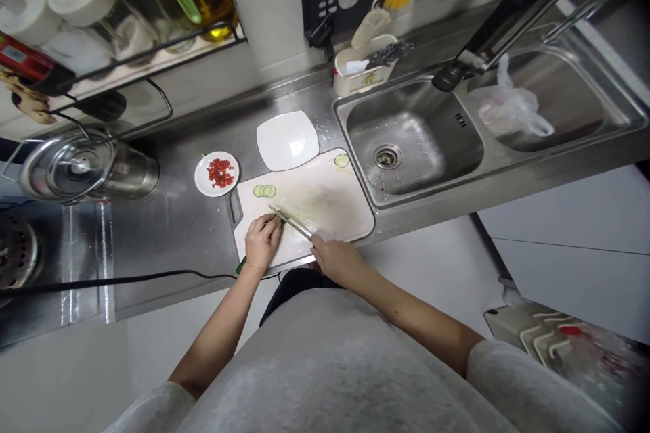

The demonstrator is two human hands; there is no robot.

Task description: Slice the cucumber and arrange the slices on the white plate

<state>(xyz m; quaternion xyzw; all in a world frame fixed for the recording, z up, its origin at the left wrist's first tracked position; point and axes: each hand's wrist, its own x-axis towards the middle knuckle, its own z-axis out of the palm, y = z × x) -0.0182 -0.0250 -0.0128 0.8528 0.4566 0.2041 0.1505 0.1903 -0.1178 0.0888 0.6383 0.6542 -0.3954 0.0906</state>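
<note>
My right hand (332, 258) is closed round the handle of a kitchen knife (293, 223), its blade slanting up and left over the white cutting board (350, 216). My left hand (263, 240) is curled over a cucumber beside the blade; the hand hides most of it, and a dark green end (242, 264) shows by the wrist. Several thin cucumber slices (264, 191) lie overlapped on the board's left part. More pale green slices (342, 160) rest at its far right corner. Wet residue marks the board's middle.
Behind the board sits a white square plate (282, 139); a small plate (202, 183) of chopped red pieces (220, 173) stands left. A steel sink (421, 142) adjoins on the right. A steel pot (126, 172) and black cord (152, 277) are at left.
</note>
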